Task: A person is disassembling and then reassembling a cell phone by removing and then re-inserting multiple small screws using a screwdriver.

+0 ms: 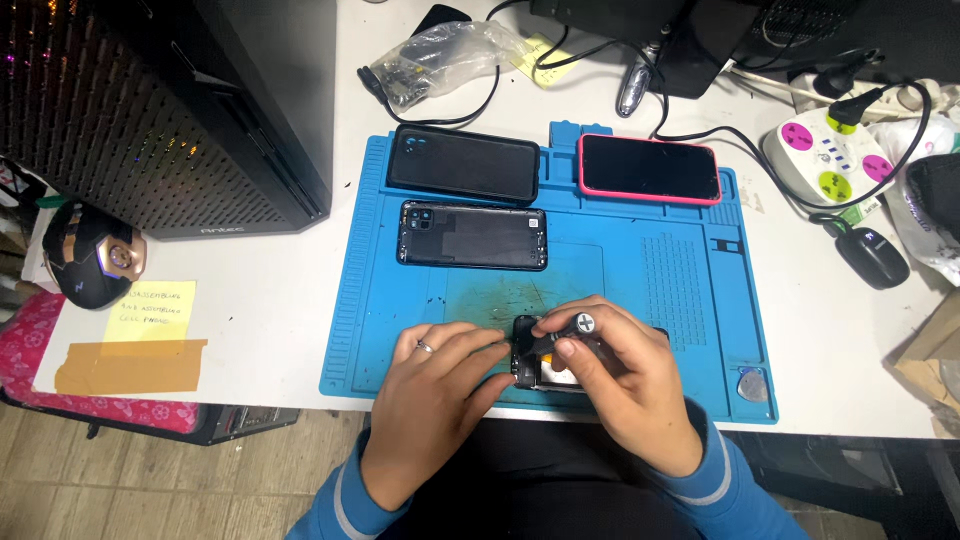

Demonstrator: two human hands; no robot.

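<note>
An opened phone body (545,372) lies at the near edge of the blue work mat (620,270), mostly hidden under my hands. My left hand (430,395) presses on its left side with the fingertips, a ring on one finger. My right hand (625,385) grips a small screwdriver (565,331) with a round white cap, its tip down on the phone's top part. Farther up the mat lie a black back cover (472,236) with its inside up, a black phone case (463,163), and a phone in a pink case (648,168).
A black computer tower (170,110) stands at the left. A round power strip (828,155), cables and a black mouse (872,256) sit at the right. A plastic bag (440,55) lies at the back, a yellow note (150,310) and brown tape at the left, a pick (753,384) on the mat's corner.
</note>
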